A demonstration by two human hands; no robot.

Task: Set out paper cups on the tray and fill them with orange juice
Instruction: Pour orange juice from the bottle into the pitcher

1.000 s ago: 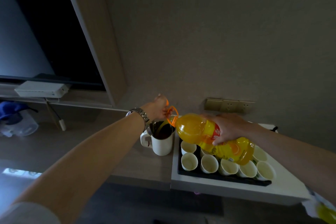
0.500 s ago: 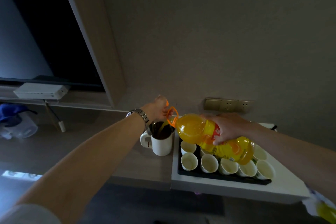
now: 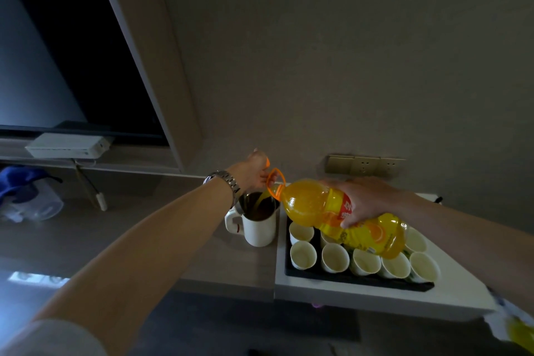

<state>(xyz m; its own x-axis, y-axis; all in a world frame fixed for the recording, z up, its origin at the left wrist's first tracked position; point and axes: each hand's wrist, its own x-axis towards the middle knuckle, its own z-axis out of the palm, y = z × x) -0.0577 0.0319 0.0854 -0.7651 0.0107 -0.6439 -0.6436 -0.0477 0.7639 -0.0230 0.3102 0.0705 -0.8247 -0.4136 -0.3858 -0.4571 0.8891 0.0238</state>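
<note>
Orange juice bottle (image 3: 341, 211) (right hand (image 3: 367, 196) gripping) pours into jug (image 3: 258, 225).

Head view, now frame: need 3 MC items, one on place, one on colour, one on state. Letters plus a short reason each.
1. Where does the white jug stand?
A. on the black tray
B. on the counter, left of the tray
C. on the floor

2. What colour is the bottle's carry ring?
A. orange
B. blue
C. white

3. How is the juice bottle held?
A. upright, capped
B. lying on the tray
C. tipped, pouring into the jug

Answers:
1 B: the jug sits on the counter beside the black tray.
2 A: the ring at the neck is orange.
3 C: the right hand holds it tilted over the paper cups, with juice streaming into the jug; the left hand has its grip by the ring.
</note>
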